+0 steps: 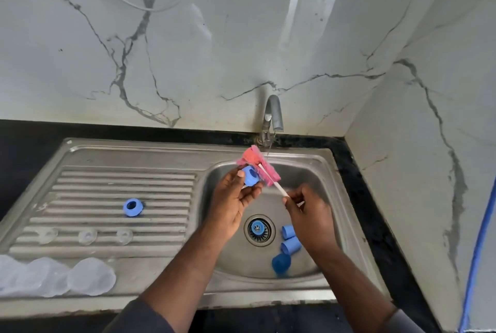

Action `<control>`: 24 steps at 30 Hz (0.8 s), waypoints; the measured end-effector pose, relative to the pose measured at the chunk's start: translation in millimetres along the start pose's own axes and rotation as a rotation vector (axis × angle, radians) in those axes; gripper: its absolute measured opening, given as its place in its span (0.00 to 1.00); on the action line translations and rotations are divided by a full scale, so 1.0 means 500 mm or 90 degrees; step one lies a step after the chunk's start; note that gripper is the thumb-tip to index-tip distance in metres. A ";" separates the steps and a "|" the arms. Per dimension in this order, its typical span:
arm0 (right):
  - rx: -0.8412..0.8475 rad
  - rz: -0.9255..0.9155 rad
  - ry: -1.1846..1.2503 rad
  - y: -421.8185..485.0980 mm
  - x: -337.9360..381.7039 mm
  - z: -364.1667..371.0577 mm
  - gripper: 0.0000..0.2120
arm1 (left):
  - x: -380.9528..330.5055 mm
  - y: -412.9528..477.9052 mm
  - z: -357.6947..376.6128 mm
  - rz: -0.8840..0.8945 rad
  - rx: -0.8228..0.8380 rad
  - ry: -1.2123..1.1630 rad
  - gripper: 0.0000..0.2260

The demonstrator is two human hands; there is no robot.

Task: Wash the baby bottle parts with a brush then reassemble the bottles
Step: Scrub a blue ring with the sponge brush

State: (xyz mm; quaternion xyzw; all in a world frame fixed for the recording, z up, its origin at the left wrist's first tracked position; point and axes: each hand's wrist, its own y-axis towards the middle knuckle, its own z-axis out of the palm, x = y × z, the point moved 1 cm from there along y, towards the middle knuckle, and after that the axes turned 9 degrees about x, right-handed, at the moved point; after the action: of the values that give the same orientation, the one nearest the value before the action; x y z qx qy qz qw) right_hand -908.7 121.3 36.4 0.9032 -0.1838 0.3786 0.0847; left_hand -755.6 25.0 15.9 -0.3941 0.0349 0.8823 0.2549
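Pink sponge bottle brush with a white handle, held just beside a blue plastic screw ring above the steel sink basin.
The brush's long axis runs from handle at 5 o'clock to sponge head at 11 o'clock, under the grey tap; the ring's opening faces up. The basin's back wall is close at 12 o'clock, with open room toward 6 o'clock. The left grip, palm up, curls round the ring; the right grip pinches the handle's end.

One camera sits on the person's head and looks forward and down. It is close above the sink, in the near half. The wall fills the far half. The left hand and right hand reach in from the near edge.
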 end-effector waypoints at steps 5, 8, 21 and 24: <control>-0.031 -0.044 -0.002 -0.016 0.019 0.024 0.11 | -0.002 -0.005 -0.003 -0.019 -0.008 0.017 0.18; -0.064 -0.041 -0.019 -0.014 0.020 0.025 0.09 | 0.003 -0.009 -0.007 -0.034 0.018 0.021 0.14; -0.121 -0.045 -0.046 -0.037 0.021 0.048 0.08 | -0.001 0.004 -0.023 -0.070 0.002 -0.044 0.11; -0.132 -0.050 -0.047 -0.033 0.023 0.050 0.09 | 0.005 0.002 -0.024 -0.082 0.031 -0.031 0.12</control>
State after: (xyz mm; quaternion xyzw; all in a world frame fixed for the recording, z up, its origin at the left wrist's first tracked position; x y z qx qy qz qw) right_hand -878.3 126.2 27.0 0.9094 -0.1895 0.3203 0.1857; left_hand -749.4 22.0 5.7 -0.3677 0.0244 0.8722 0.3216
